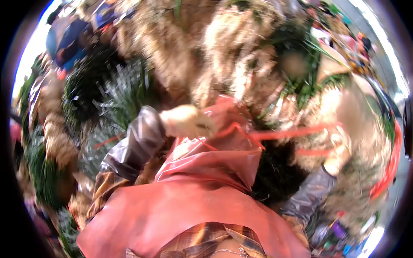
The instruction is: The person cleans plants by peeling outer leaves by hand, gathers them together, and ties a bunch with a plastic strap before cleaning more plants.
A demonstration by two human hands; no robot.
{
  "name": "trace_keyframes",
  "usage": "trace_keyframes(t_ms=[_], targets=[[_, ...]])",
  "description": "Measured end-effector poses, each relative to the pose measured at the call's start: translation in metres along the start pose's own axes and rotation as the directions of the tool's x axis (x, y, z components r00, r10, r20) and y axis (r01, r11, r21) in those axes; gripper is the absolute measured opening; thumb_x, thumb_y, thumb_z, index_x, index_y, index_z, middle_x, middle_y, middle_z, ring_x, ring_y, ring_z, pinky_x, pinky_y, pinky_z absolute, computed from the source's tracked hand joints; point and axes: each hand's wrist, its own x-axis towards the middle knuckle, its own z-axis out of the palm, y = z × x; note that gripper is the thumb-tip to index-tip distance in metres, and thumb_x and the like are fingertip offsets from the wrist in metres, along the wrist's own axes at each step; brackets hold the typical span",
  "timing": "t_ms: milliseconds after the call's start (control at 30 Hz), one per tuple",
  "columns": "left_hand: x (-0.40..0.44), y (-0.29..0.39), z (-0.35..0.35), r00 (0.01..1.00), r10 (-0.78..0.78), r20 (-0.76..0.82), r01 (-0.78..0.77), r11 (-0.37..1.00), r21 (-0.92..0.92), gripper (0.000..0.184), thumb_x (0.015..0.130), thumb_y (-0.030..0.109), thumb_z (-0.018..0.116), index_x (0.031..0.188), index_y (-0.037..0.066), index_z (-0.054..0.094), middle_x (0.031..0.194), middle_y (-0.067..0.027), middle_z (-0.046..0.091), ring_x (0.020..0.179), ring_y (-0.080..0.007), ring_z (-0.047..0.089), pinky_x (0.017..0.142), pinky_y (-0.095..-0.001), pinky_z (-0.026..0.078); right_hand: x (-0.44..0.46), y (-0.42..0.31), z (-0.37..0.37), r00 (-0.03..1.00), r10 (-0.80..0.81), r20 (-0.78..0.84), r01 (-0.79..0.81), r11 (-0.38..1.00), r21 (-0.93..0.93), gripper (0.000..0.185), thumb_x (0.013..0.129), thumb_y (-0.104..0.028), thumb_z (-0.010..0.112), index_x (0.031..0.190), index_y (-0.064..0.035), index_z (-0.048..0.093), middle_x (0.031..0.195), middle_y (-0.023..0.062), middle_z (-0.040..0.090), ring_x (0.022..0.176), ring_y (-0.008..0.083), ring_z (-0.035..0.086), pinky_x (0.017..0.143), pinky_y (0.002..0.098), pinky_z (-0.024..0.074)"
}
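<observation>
My right hand [338, 150] is out to the right, its fingers closed and blurred around a red plastic strip [297, 131]. The strip stretches from there toward the middle, over the lap of a red plastic apron [206, 165]. My left hand [187, 121] is a closed fist above the apron. Whatever its fingers hold is hidden, though a thin red strand shows just below it. Clear plastic sleeves cover both forearms. Ahead of my hands lies a heap of pale, stringy roots [232, 51].
Bundles of long green leaves [124, 86] stand at the left, and more green leaves [307, 81] lie at the upper right. Loose red strips [389, 172] hang at the far right. A person [71, 41] in dark blue is at the upper left.
</observation>
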Motion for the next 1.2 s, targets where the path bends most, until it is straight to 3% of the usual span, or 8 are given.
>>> trace_keyframes(t_ms=[100,233,400,500,567,633,767,1200], targets=[[-0.012,-0.033,0.068,0.907,0.397,-0.142,-0.304,0.849,0.432,0.029,0.079,0.023,0.074,0.101,0.004,0.069,0.095,-0.0115,0.066,0.091,-0.0299,0.064,0.086,-0.0404,0.051,0.006,-0.009,0.009,0.989,0.087,0.118,-0.061,0.976,-0.207,0.03,0.098,-0.019,0.048,0.108,-0.0013,0.07,0.07,-0.0052,0.048,0.064,0.0049,0.042,0.063,0.0204,0.0371],[-0.029,0.004,0.059,0.409,0.374,-0.833,0.001,0.912,0.41,0.026,0.071,0.023,0.079,0.089,0.006,0.069,0.088,-0.0092,0.065,0.084,-0.0299,0.063,0.073,-0.0405,0.049,-0.03,-0.053,0.102,0.712,0.075,0.698,0.037,0.989,-0.144,0.024,0.098,-0.013,0.052,0.109,0.0001,0.069,0.083,-0.001,0.064,0.063,0.0039,0.049,0.06,0.0216,0.0401],[-0.095,-0.005,0.072,0.718,0.062,-0.693,0.182,0.945,0.273,0.033,0.072,0.037,0.074,0.061,0.007,0.066,0.062,-0.0149,0.06,0.058,-0.035,0.058,0.056,-0.045,0.047,-0.064,-0.136,0.213,0.129,-0.408,0.904,0.874,0.477,0.091,0.018,0.087,-0.008,0.061,0.103,-0.0058,0.069,0.094,0.0094,0.07,0.079,0.0261,0.063,0.075,0.0374,0.0453],[-0.133,-0.008,0.058,0.469,-0.016,-0.883,0.285,0.949,0.134,0.031,0.068,0.033,0.081,0.063,0.006,0.066,0.066,-0.0127,0.062,0.062,-0.0335,0.061,0.059,-0.0422,0.049,-0.085,-0.179,0.255,-0.022,-0.533,0.846,0.841,0.448,0.304,0.018,0.081,-0.013,0.067,0.099,-0.0083,0.069,0.081,0.0082,0.063,0.074,0.0269,0.058,0.071,0.039,0.042],[-0.149,-0.008,0.051,0.137,0.293,-0.946,0.156,0.937,0.313,0.066,0.062,0.023,0.09,0.118,0.003,0.062,0.123,-0.0156,0.061,0.112,-0.0293,0.06,0.094,-0.0381,0.048,-0.105,-0.199,0.278,-0.205,-0.569,0.796,0.723,0.46,0.515,0.023,0.08,-0.014,0.068,0.102,-0.0091,0.069,0.079,0.0069,0.062,0.072,0.0252,0.056,0.07,0.0383,0.0415],[-0.153,0.0,0.051,0.265,0.195,-0.945,-0.244,0.961,0.13,0.075,0.068,0.021,0.086,0.132,0.001,0.051,0.134,-0.0142,0.051,0.119,-0.0256,0.053,0.101,-0.0368,0.042,-0.131,-0.219,0.301,-0.294,-0.578,0.761,0.703,0.408,0.582,0.023,0.079,-0.016,0.069,0.101,-0.0094,0.068,0.08,0.0058,0.062,0.071,0.024,0.056,0.071,0.0378,0.0415],[-0.177,-0.025,0.053,0.831,-0.177,-0.527,-0.326,0.613,-0.72,0.044,0.089,0.015,0.07,0.128,-0.002,0.058,0.117,-0.0114,0.065,0.101,-0.0166,0.063,0.089,-0.0297,0.05,-0.156,-0.22,0.364,-0.225,-0.684,0.694,0.738,0.345,0.579,0.017,0.084,-0.022,0.068,0.097,-0.0108,0.07,0.079,0.0044,0.064,0.076,0.0226,0.059,0.074,0.0371,0.0416],[-0.356,-0.304,0.133,-0.017,-0.84,-0.542,0.28,0.516,-0.809,0.021,0.097,0.018,0.06,0.105,0.0,0.067,0.069,-0.0015,0.061,0.049,-0.009,0.054,0.047,-0.0253,0.044,-0.247,-0.088,0.52,-0.108,-0.385,0.917,0.752,0.572,0.328,0.056,0.08,-0.044,0.071,0.128,-0.016,0.06,0.111,0.0054,0.066,0.108,0.0238,0.057,0.094,0.0414,0.0368]])
